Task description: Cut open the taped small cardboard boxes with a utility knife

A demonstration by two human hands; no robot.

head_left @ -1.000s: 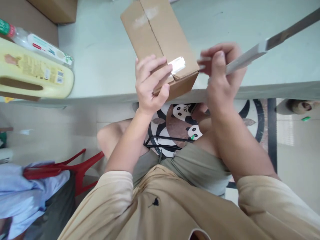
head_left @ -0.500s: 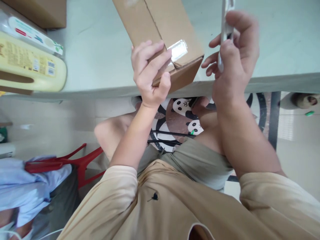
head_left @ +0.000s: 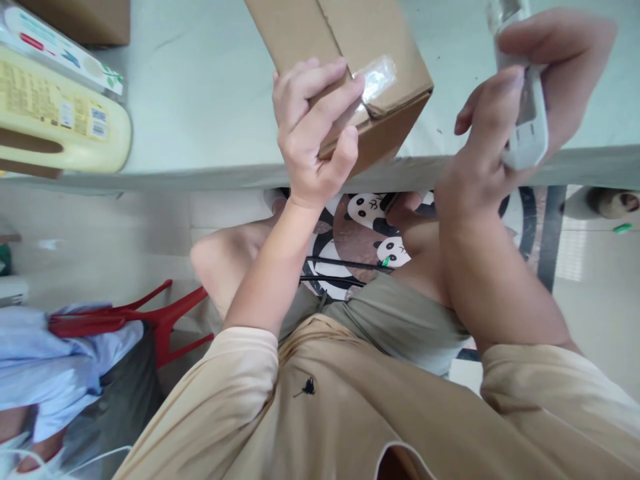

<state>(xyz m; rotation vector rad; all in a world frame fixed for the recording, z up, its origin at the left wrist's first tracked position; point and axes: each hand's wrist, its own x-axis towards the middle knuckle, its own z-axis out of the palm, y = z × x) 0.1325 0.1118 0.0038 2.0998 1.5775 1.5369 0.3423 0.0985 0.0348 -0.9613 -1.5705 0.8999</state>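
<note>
From my remote post, I saw the cardboard box (head_left: 300, 40) over the near edge of the pale green table (head_left: 200, 100), set at a slant; I could not tell whether it rested flat. A shiny strip of clear tape (head_left: 383, 73) lay across its seam. My left hand (head_left: 313, 133) gripped its near end, fingers over the top flaps, thumb by the end face. My right hand (head_left: 485, 150), apart from the box on its right, was closed around a white-handled tool (head_left: 530, 137), its kind unclear to me. Well to the left lay a pale yellow jug (head_left: 113, 143) beside a white carton (head_left: 65, 50). Lower left, a person in a blue shirt (head_left: 60, 360) was near red chair legs (head_left: 163, 323).
</note>
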